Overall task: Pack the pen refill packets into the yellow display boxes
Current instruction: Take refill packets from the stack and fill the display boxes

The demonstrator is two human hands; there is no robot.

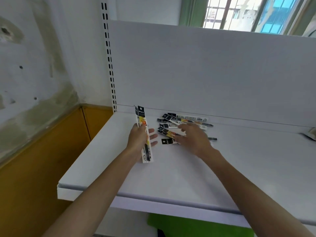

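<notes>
Refill packets lie loose on the shelf, apparently the gathering step: left hand grips a bundle, right hand, spread over the pile, should pinch another; no yellow box shows.

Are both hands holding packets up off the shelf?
No, only the left hand grips packets upright; the right hand is spread open over the loose pile.
</notes>
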